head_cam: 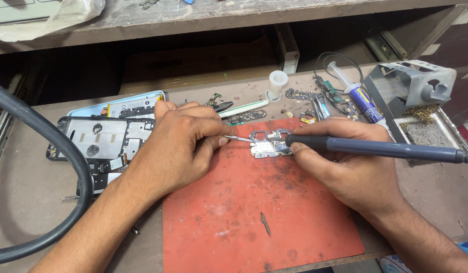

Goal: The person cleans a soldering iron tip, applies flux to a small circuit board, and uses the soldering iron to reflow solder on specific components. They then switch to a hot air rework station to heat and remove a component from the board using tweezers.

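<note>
From the head cam, my left hand [181, 146] is pinching tweezers [239, 138] down on the small circuit board [266, 145] at the top edge of the red mat [254, 212], and my right hand [345, 164] is wrapped round the soldering iron [375, 148]. I'd say keep the tweezers pressing flat so the board can't skate, and touch the tip only briefly. The iron tip is buried behind my fingers and the board parts are too tiny to tell the joint.

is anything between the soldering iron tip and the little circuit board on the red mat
Nothing visible. The soldering iron in the right hand already meets the circuit board, and the left hand brings tweezers in from the other side.
</note>
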